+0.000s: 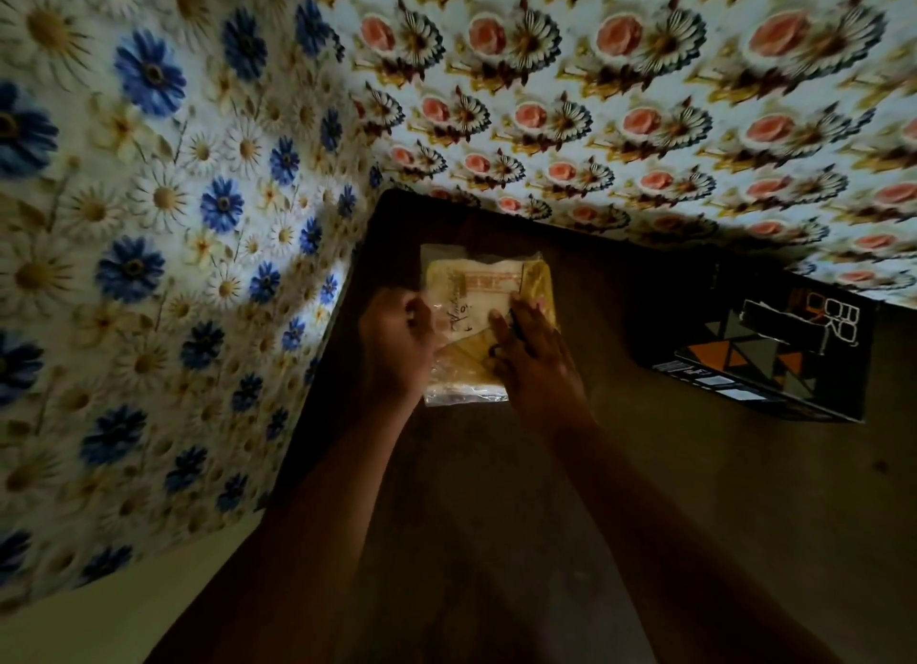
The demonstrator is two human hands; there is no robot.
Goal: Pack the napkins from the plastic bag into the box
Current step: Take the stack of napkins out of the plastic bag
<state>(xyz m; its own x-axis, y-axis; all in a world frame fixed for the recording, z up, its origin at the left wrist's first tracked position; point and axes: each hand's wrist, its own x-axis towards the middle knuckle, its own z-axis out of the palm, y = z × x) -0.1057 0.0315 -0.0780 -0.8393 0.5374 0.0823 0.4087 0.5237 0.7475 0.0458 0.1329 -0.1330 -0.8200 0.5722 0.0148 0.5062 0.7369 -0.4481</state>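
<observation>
Both hands on the plastic bag [484,286]: left hand [397,348] pinching its left edge, right hand [533,360] flat on top. Box [774,346] is well off right, so right hand's nearer.

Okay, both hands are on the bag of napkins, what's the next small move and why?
Probably open the bag: the napkins look to be inside the plastic, and both the left hand and right hand rest on it. The box sits apart to the right, so nothing can go in yet.

Plastic bag [484,316] on table [645,489], box [764,350] to its right
</observation>
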